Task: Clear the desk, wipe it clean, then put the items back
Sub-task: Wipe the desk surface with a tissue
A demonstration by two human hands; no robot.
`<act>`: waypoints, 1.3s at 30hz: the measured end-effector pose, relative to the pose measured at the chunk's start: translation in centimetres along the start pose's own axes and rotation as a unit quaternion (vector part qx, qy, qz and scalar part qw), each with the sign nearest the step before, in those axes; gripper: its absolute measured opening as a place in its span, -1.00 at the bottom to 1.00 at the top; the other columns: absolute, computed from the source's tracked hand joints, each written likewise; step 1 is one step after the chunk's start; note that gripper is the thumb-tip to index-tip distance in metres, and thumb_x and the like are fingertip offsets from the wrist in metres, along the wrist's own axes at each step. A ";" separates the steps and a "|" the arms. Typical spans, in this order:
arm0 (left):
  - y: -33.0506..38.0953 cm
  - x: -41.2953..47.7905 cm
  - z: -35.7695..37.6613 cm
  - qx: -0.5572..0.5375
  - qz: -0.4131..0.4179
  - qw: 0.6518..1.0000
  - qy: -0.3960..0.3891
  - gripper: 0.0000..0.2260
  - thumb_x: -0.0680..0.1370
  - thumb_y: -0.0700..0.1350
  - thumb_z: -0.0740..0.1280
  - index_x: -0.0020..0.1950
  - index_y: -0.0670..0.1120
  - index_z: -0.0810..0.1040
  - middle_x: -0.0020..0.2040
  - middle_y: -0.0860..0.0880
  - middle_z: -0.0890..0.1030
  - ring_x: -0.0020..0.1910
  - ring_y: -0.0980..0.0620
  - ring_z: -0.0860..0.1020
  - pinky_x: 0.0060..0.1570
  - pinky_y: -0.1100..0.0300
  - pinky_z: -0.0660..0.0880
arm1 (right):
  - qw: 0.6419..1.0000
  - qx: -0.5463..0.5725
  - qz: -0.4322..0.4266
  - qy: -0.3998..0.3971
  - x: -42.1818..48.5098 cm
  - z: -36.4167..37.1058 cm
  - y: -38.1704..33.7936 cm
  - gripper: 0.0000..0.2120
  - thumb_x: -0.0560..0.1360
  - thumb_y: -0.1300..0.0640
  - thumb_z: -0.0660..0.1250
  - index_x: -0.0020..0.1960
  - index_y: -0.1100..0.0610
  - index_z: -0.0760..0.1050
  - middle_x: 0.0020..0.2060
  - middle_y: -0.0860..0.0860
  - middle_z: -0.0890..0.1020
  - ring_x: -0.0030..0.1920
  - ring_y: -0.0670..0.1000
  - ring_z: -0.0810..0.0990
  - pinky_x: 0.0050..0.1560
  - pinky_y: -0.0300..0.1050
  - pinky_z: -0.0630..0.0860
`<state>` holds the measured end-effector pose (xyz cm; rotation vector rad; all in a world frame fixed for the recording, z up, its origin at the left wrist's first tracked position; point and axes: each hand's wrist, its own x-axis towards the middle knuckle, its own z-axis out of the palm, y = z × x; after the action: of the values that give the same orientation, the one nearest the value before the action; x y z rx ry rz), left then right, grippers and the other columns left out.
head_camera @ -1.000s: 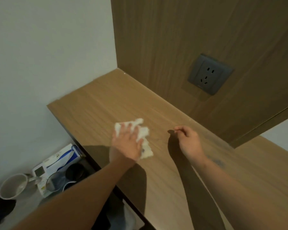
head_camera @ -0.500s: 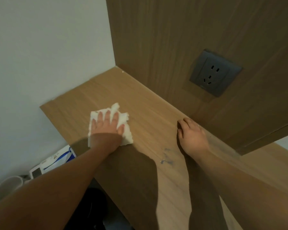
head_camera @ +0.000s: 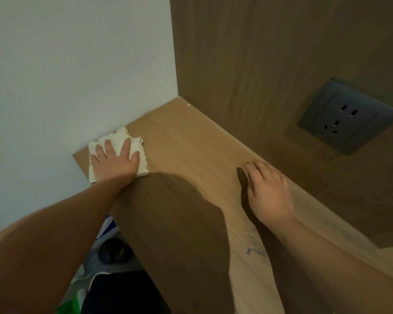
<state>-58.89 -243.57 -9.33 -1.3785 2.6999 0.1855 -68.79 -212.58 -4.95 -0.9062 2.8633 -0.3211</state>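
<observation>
A white paper towel (head_camera: 141,155) lies flat at the far left end of the wooden desk (head_camera: 191,143), against the white wall. My left hand (head_camera: 115,159) presses on it with straight, spread fingers. My right hand (head_camera: 268,191) rests flat on the desk near the wooden back panel and holds nothing. A grey smudge (head_camera: 254,248) marks the desk surface beside my right forearm.
A dark grey wall socket (head_camera: 347,118) sits in the wood panel above the desk at the right. Below the desk's front edge are a dark round object (head_camera: 112,250) and some white, blue and green packaging (head_camera: 70,307).
My left hand has slid the towel leftward and away, up to the desk's end at the white wall. My right hand went from pinched fingers to lying flat near the back panel.
</observation>
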 end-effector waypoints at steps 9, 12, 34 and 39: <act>10.8 -5.6 0.9 -0.015 0.415 0.908 0.051 -0.46 0.58 0.08 -0.17 0.46 -0.02 0.32 0.41 -0.12 0.39 0.41 -0.09 0.33 0.33 0.04 0.22 | 1.000 0.012 0.010 -0.004 2.6 -0.8 -0.3 -0.61 0.61 0.13 0.10 0.43 -0.03 0.30 0.40 -0.06 0.36 0.45 -0.02 0.21 0.47 -0.02 0.04; 8.8 0.2 -1.3 -0.029 0.302 0.946 0.119 -0.58 0.63 0.02 -0.04 0.45 -0.03 0.31 0.42 -0.13 0.37 0.42 -0.09 0.29 0.29 0.03 0.24 | 1.000 -0.013 0.017 -0.003 3.1 -1.6 0.8 -0.63 0.62 0.14 0.09 0.42 -0.03 0.31 0.37 -0.06 0.40 0.44 -0.02 0.23 0.46 -0.03 0.05; 14.1 3.8 -2.7 -0.202 0.347 0.900 0.169 -0.70 0.64 -0.09 0.11 0.28 -0.12 0.52 0.26 -0.16 0.53 0.24 -0.16 0.47 0.21 0.05 0.35 | 0.998 -0.048 -0.044 0.020 1.6 -3.9 4.3 -0.66 0.62 0.05 0.08 0.38 -0.08 0.32 0.25 -0.14 0.47 0.20 -0.11 0.38 0.16 -0.27 0.32; 16.8 9.9 -1.5 -0.102 0.127 0.986 -0.039 -0.44 0.62 0.19 -0.07 0.55 -0.05 -0.01 0.55 -0.15 0.00 0.52 -0.15 -0.07 0.44 -0.11 -0.09 | 0.997 -0.028 -0.057 0.034 1.0 -3.5 4.6 -0.66 0.62 0.04 0.10 0.38 -0.09 0.33 0.26 -0.16 0.45 0.23 -0.11 0.37 0.23 -0.25 0.29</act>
<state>-78.38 -241.96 -8.34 -1.0383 2.8460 0.5390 -72.80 -208.90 -2.73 -1.0911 2.9018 -0.2903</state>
